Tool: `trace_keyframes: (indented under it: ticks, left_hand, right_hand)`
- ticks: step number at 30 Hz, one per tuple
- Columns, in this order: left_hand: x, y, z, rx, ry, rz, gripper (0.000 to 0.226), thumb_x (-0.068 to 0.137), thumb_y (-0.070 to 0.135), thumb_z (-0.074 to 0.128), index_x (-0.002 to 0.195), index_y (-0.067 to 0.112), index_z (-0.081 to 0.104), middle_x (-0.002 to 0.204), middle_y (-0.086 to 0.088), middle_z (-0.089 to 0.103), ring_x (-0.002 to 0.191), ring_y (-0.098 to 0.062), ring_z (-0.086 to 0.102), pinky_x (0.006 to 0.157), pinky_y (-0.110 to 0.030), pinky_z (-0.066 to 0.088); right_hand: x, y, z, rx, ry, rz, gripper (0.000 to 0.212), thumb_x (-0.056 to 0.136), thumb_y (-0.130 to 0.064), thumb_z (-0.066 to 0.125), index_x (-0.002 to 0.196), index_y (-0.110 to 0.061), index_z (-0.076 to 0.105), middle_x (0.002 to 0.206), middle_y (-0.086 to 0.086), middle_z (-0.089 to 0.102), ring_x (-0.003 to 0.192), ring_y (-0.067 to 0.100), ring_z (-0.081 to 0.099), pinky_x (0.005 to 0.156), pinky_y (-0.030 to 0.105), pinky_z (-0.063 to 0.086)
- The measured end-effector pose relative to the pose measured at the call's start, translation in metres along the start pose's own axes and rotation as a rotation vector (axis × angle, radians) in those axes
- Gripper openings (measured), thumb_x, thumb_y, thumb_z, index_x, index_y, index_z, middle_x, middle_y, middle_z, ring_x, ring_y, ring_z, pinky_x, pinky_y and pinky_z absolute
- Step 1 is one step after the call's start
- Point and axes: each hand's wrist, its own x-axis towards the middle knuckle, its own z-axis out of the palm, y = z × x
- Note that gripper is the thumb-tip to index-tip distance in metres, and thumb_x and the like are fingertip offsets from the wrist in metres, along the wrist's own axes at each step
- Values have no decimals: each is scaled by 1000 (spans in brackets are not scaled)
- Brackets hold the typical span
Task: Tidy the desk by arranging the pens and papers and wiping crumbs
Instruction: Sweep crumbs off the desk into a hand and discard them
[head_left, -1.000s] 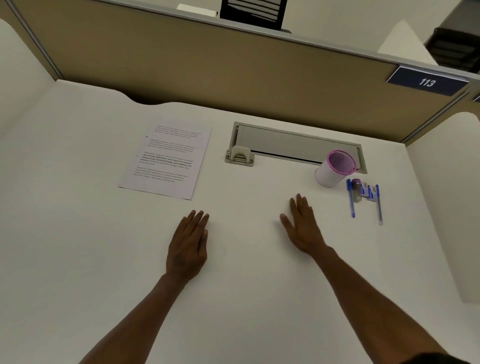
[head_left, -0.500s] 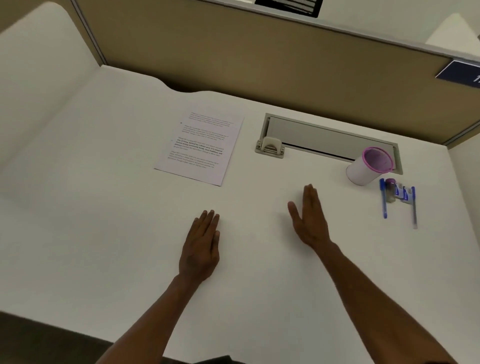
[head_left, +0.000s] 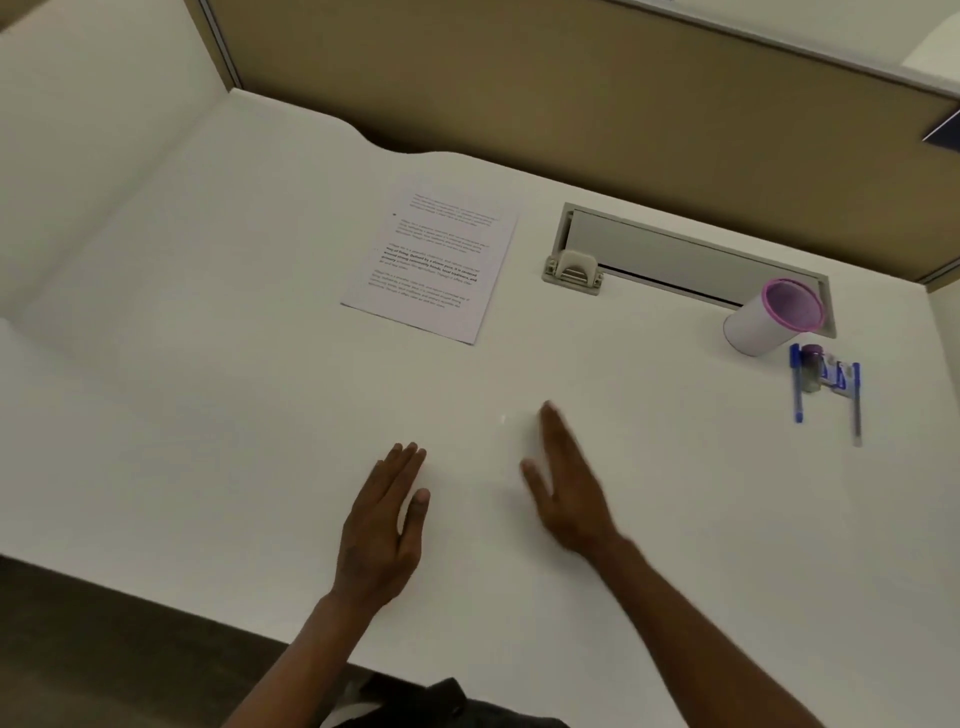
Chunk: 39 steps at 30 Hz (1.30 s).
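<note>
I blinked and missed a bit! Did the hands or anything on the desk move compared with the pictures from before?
Only a little. The right hand has tipped up onto its edge, fingers straight; before, it lay flat. The left hand still rests flat. Nothing was picked up or let go. The printed white paper sheet, the white cup with a pink rim and the blue pens stayed put; they look shifted only because the camera moved.

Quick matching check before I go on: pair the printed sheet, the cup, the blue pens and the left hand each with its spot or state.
1. printed sheet
2. pink-rimmed cup
3. blue pens
4. left hand

a. beside the small jar, far right
b. open, holding nothing
c. flat, left of the cable tray
d. at the tray's right end

Pairs: 1-c, 2-d, 3-a, 4-b
</note>
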Motion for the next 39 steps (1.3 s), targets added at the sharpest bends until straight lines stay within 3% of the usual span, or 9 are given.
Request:
trace_keyframes:
  ticks: [3, 9, 13, 18, 24, 27, 30, 35, 39]
  left_hand:
    - [-15, -10, -11, 129, -39, -11, 56, 101, 44, 34, 153, 22, 32, 162, 5, 26, 152, -11, 12, 125, -39, 14]
    - [-27, -25, 6, 436, -175, 5, 65, 102, 53, 24, 157, 22, 13, 166, 1, 4, 153, -16, -4, 124, -42, 6]
    - [-28, -23, 9, 444, -128, -23, 65, 102, 54, 21, 157, 21, 15, 166, 2, 8, 153, -13, -2, 125, -39, 8]
    - [-31, -22, 12, 473, -77, -26, 62, 102, 51, 24, 156, 19, 23, 163, 1, 18, 153, -13, 6, 125, -37, 11]
    - [-46, -12, 23, 428, 11, -98, 59, 103, 50, 23, 153, 20, 31, 160, 2, 27, 152, -12, 14, 124, -36, 16]
    - [-59, -1, 37, 386, 34, -92, 58, 103, 50, 26, 153, 22, 32, 160, 4, 28, 152, -10, 12, 124, -36, 16]
    - [-63, 1, 44, 380, 71, -90, 57, 103, 49, 27, 152, 21, 34, 159, 4, 31, 152, -10, 13, 124, -34, 15]
    - [-64, 8, 41, 336, 209, -101, 55, 103, 46, 30, 148, 17, 41, 156, 0, 39, 150, -12, 22, 124, -33, 17]
    - [-85, 21, 28, 52, 593, -315, 49, 102, 41, 38, 145, 18, 46, 157, 3, 37, 150, -8, 21, 123, -33, 18]
  right_hand:
    - [36, 33, -11, -106, -16, 158, 75, 96, -57, 22, 154, -11, 6, 163, 2, 4, 149, 12, 0, 122, 35, 7]
    - [5, 2, 16, -256, -164, -82, 73, 99, -54, 20, 153, -6, 9, 162, 6, 0, 149, 15, -6, 122, 38, 7]
    - [-39, -19, 6, 12, -256, -201, 64, 101, -48, 30, 154, -17, 10, 162, -7, 8, 148, 2, 3, 121, 29, 11]
    - [0, 5, -23, 294, 54, 54, 48, 102, -35, 41, 147, -22, 36, 140, -9, 54, 129, 1, 47, 108, 20, 36]
    - [-6, 29, 3, 47, -97, -72, 48, 99, -15, 44, 146, -24, 39, 154, 4, 35, 143, 22, 29, 113, 29, 25]
    - [-27, 20, 11, 147, 32, -149, 39, 93, -11, 57, 131, -22, 59, 135, 3, 59, 128, 15, 51, 104, 24, 36]
    - [-14, 7, 1, 488, 199, 70, 26, 82, -10, 72, 107, -19, 74, 92, -6, 76, 87, 2, 71, 84, 18, 51]
    - [15, 1, -6, 453, 141, 66, 13, 70, -21, 83, 78, -22, 72, 67, -5, 68, 65, 7, 64, 67, 25, 51]
    - [37, 14, -3, 270, 152, -142, 6, 83, -20, 71, 89, -20, 74, 92, -3, 71, 90, 6, 64, 86, 32, 52]
